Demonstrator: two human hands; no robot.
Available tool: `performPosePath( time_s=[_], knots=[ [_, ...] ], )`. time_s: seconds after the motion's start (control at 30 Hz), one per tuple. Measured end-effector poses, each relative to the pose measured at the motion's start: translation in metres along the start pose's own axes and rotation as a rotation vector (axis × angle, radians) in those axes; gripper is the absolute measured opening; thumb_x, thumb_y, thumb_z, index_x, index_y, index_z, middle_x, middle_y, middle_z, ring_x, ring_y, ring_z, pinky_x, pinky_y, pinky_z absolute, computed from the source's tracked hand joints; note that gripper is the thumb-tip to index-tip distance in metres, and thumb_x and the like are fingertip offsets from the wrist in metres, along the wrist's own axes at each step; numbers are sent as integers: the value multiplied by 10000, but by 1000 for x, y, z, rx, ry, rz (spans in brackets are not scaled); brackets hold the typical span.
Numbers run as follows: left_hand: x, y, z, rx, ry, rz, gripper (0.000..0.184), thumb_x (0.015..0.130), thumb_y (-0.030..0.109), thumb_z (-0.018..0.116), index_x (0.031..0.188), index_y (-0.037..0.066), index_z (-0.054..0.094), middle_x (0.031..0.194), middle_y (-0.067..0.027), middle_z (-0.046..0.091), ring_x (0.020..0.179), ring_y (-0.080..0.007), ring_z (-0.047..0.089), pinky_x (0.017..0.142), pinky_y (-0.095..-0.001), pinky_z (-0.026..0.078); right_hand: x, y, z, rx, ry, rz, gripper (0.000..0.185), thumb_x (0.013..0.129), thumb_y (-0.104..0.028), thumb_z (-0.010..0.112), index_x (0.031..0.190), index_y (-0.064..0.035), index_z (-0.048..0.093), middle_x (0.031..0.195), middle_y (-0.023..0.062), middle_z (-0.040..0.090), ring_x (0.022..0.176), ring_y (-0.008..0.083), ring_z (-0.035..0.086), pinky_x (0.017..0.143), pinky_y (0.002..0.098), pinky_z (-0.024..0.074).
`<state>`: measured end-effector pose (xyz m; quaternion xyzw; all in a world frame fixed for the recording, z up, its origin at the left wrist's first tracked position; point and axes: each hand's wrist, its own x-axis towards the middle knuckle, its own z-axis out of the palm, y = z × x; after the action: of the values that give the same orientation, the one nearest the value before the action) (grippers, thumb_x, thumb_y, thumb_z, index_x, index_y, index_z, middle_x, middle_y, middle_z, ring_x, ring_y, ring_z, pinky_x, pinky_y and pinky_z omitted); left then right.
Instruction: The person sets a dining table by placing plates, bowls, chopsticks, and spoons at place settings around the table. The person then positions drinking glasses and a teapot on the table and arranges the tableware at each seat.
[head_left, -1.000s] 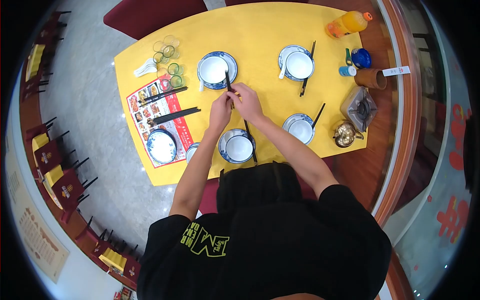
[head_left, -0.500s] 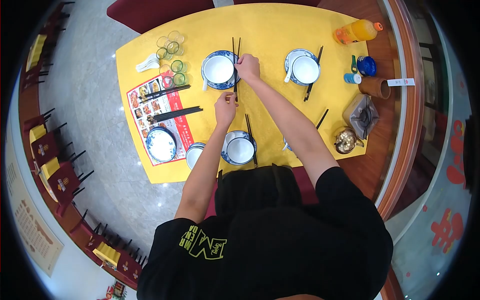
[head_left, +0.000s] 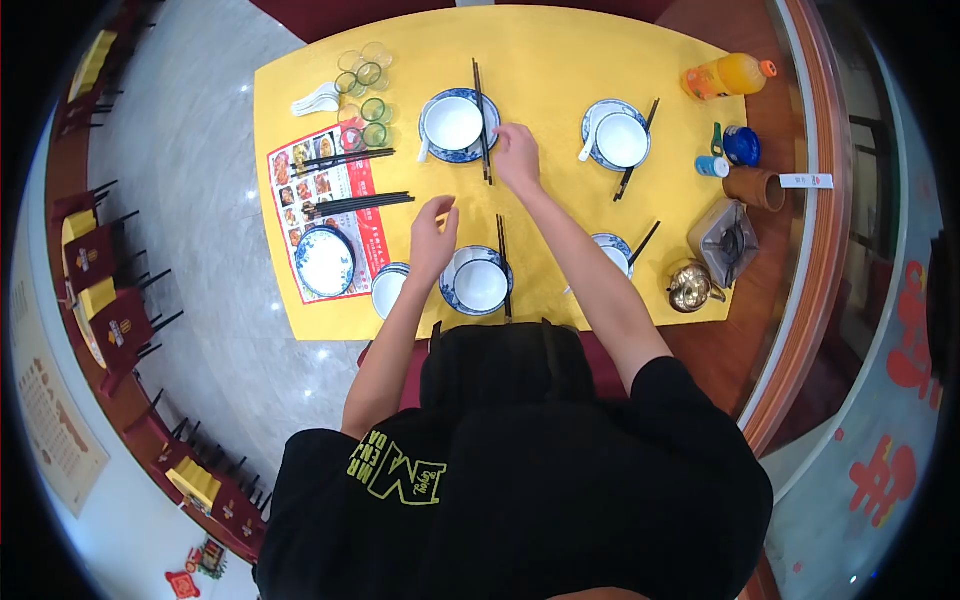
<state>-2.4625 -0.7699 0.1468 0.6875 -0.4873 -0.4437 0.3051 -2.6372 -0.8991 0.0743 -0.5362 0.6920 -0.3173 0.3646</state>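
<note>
A pair of dark chopsticks (head_left: pixel 482 110) lies along the right side of a blue-patterned plate (head_left: pixel 430 112) at the far middle of the table. The plate carries a white bowl (head_left: pixel 453 123) and a white spoon (head_left: pixel 423 151). Just right of the chopsticks is my right hand (head_left: pixel 517 160), apart from them, with loosely bent fingers and nothing visible in it. My left hand (head_left: pixel 433 238) hovers lower and to the left, thumb and fingers apart, holding nothing. Below it stands another place setting with a bowl (head_left: pixel 480 286) and chopsticks (head_left: pixel 504 262).
More settings include a bowl (head_left: pixel 621 140) at right. On the left are a menu sheet (head_left: pixel 368 236), chopstick bundles (head_left: pixel 362 203), spoons (head_left: pixel 316 100) and glasses (head_left: pixel 369 73). An orange drink bottle (head_left: pixel 725 77), a metal teapot (head_left: pixel 690 287) and a clear container (head_left: pixel 725 242) line the right edge.
My right hand has come away from the far chopsticks toward the right. My left hand has withdrawn from their lower end, down and left, and its fingers have parted. The view has shifted slightly.
</note>
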Motion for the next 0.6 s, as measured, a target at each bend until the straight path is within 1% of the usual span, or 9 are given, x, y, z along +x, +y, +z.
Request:
performPosePath(
  time_s=[0.03, 0.13, 0.2, 0.3, 0.37, 0.43, 0.5, 0.57, 0.6],
  knots=[
    [-11, -3, -11, 1, 12, 1, 285, 1019, 147, 657, 1247, -22, 682, 1189, -193, 741, 1114, -305, 729, 941, -399, 576, -11, 4, -3, -3, 71, -72, 226, 966, 8, 587, 1098, -50, 761, 1263, 214, 687, 1209, 369, 650, 1060, 429, 510],
    [-23, -16, -43, 111, 117, 12, 269, 1014, 145, 664, 1230, -15, 689, 1192, -192, 724, 1120, -311, 709, 947, -417, 575, -53, 11, -19, 34, 50, -39, 236, 972, 31, 559, 1105, -48, 738, 1353, 197, 613, 1300, 381, 580, 1116, 443, 463],
    [-8, -23, -64, 217, 184, 95, 282, 996, 131, 674, 1236, -17, 672, 1190, -203, 703, 1138, -343, 688, 955, -425, 560, -83, 26, -29, -10, 19, -83, 233, 976, 26, 561, 1123, -42, 729, 1374, 203, 602, 1296, 381, 587, 1073, 420, 503],
    [56, -32, -96, 460, 260, 293, 436, 957, 70, 654, 1368, -29, 548, 1266, -243, 620, 1202, -416, 613, 957, -479, 531, -134, 15, -59, 80, -103, 37, 198, 993, -3, 578, 1133, -31, 715, 1365, 201, 600, 1295, 367, 593, 1012, 404, 553],
    [101, -35, -106, 580, 369, 310, 543, 932, 83, 671, 1426, -28, 476, 1355, -264, 564, 1206, -446, 600, 962, -499, 536, -164, 1, -78, 138, -130, 79, 188, 995, -11, 580, 1133, -23, 707, 1355, 204, 603, 1292, 365, 595, 1005, 419, 564],
    [134, -40, -112, 631, 372, 262, 579, 923, 110, 684, 1439, -24, 458, 1386, -270, 538, 1214, -455, 597, 959, -506, 543, -183, -3, -96, 163, -187, 81, 168, 1021, -56, 597, 1150, -18, 697, 1340, 192, 612, 1255, 337, 625, 943, 394, 598],
    [153, -49, -111, 659, 366, 207, 615, 914, 137, 697, 1452, -20, 441, 1418, -276, 513, 1221, -465, 593, 955, -512, 550, -199, -7, -109, 132, -189, 88, 166, 1025, -65, 603, 1155, -17, 694, 1333, 189, 616, 1242, 332, 633, 947, 393, 596],
    [170, -57, -114, 661, 315, 102, 647, 911, 193, 709, 1463, -9, 436, 1405, -272, 538, 1215, -460, 614, 949, -519, 562, -204, -6, -120, 101, -178, 94, 165, 1029, -75, 608, 1159, -15, 690, 1326, 186, 619, 1229, 327, 640, 952, 392, 593],
    [173, -58, -116, 672, 327, 82, 634, 925, 248, 723, 1453, 16, 459, 1397, -239, 565, 1192, -443, 641, 934, -519, 565, -207, -4, -123, 94, -164, 97, 163, 1029, -78, 612, 1157, -13, 689, 1320, 184, 621, 1217, 327, 645, 949, 389, 593]
  ],
)
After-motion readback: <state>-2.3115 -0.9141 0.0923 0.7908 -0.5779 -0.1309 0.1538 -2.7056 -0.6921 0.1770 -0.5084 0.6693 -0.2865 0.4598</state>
